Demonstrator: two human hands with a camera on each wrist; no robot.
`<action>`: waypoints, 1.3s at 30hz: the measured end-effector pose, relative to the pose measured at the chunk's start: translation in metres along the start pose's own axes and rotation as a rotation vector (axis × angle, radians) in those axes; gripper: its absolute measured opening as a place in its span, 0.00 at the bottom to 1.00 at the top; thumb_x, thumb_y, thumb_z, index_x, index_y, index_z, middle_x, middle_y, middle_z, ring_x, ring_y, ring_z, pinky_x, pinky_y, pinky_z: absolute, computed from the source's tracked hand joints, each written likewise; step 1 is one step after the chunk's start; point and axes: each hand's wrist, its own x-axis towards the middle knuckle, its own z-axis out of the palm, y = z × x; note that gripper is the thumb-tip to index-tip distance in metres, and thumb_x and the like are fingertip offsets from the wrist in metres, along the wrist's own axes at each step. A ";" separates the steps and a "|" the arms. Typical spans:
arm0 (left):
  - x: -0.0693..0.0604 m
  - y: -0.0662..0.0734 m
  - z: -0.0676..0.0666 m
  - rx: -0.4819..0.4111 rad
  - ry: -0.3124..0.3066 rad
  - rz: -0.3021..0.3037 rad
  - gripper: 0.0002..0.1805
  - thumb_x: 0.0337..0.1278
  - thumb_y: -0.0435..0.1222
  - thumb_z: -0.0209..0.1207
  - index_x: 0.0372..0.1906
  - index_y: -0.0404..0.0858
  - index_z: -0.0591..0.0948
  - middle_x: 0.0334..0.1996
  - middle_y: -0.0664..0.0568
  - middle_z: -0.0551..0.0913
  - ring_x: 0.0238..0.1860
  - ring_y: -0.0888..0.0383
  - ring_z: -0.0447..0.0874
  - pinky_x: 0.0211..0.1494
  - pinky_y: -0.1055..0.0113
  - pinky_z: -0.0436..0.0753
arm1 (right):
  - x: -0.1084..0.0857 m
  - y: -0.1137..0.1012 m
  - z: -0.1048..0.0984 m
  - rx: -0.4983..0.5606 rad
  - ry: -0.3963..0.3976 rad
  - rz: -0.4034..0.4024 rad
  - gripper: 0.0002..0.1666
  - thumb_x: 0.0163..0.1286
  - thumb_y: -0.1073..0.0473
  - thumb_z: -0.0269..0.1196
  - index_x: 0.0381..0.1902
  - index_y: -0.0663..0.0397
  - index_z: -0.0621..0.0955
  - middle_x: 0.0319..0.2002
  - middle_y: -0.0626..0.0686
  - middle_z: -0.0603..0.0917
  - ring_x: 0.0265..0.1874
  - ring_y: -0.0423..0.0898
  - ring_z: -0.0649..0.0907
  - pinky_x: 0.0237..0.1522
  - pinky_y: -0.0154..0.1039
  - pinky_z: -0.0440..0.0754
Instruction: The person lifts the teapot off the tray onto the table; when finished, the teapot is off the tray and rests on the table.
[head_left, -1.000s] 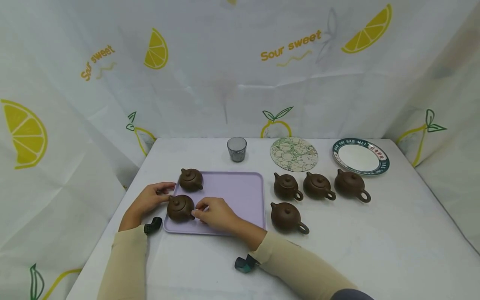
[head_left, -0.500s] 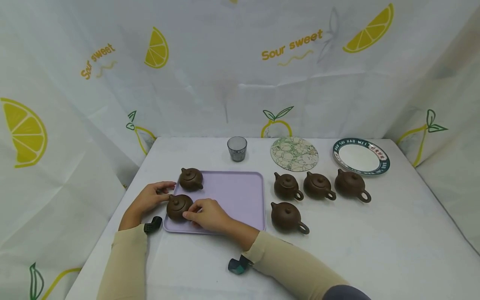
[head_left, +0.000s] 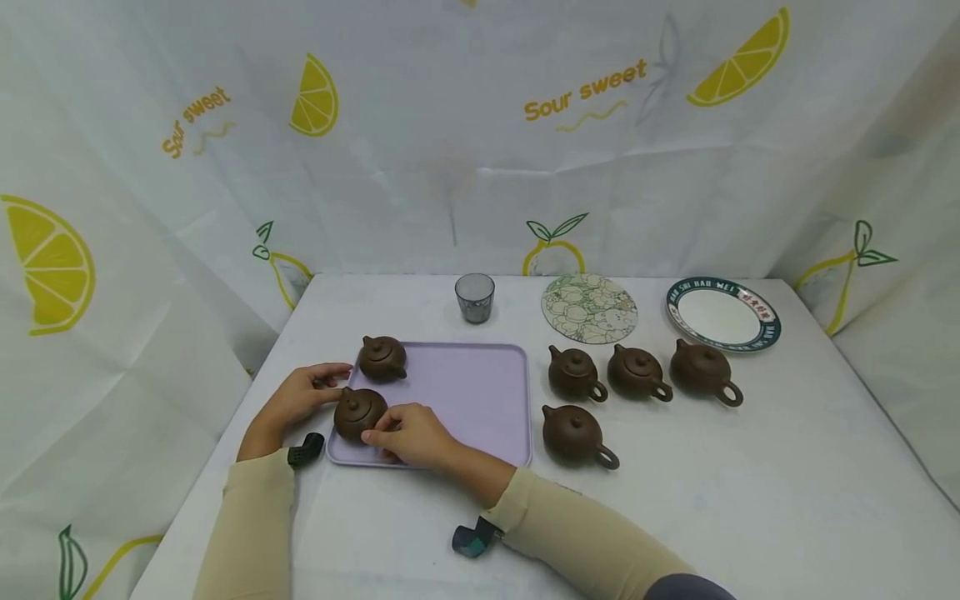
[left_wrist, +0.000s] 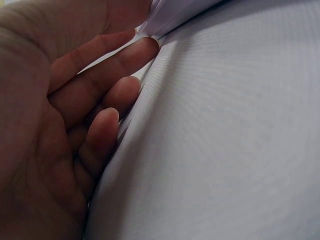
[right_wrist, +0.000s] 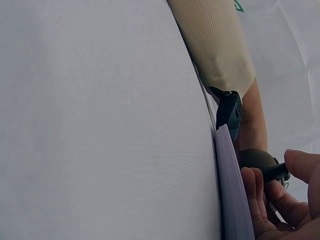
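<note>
A brown teapot [head_left: 356, 415] sits on the front left corner of a lilac tray [head_left: 480, 392]. My right hand [head_left: 420, 437] pinches its handle, which the fingers mostly cover in the head view. The right wrist view shows the thumb and fingers at that dark handle, just above the tray [right_wrist: 232, 185]. My left hand [head_left: 296, 398] lies at the tray's left edge, its thumb by the teapot's spout. In the left wrist view the fingers [left_wrist: 102, 132] are loosely bent, with nothing in them. Behind, a second brown teapot [head_left: 382, 361] occupies the back left corner.
Right of the tray stand several more brown teapots [head_left: 573, 435]. Along the back are a grey glass [head_left: 475, 298], a round patterned mat [head_left: 588, 310] and a plate [head_left: 765, 333] with a dark green rim. A printed curtain [head_left: 450, 183] hangs behind the table.
My right hand has shifted a little left and toward the front, and the teapot has turned slightly with its handle. My left hand stays in place.
</note>
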 end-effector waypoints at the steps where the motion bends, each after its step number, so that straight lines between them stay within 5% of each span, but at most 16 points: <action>1: 0.000 0.001 0.000 -0.002 0.001 0.000 0.26 0.50 0.34 0.69 0.58 0.37 0.81 0.39 0.49 0.82 0.41 0.53 0.75 0.41 0.68 0.74 | 0.000 0.000 0.001 -0.005 0.005 -0.008 0.13 0.63 0.50 0.69 0.26 0.51 0.83 0.17 0.45 0.81 0.17 0.39 0.81 0.23 0.33 0.77; 20: 0.000 -0.003 0.000 0.009 0.002 -0.016 0.27 0.50 0.39 0.71 0.57 0.38 0.81 0.38 0.49 0.82 0.41 0.54 0.76 0.42 0.68 0.73 | -0.010 0.005 -0.012 0.052 0.117 -0.003 0.08 0.62 0.59 0.68 0.25 0.55 0.84 0.18 0.49 0.82 0.19 0.40 0.82 0.24 0.32 0.75; 39: 0.000 0.000 0.000 0.010 -0.008 -0.051 0.28 0.50 0.42 0.71 0.58 0.39 0.81 0.40 0.49 0.81 0.42 0.54 0.75 0.44 0.65 0.73 | -0.053 -0.008 -0.072 0.082 0.210 -0.041 0.08 0.62 0.59 0.67 0.29 0.60 0.83 0.22 0.55 0.85 0.27 0.48 0.86 0.32 0.36 0.77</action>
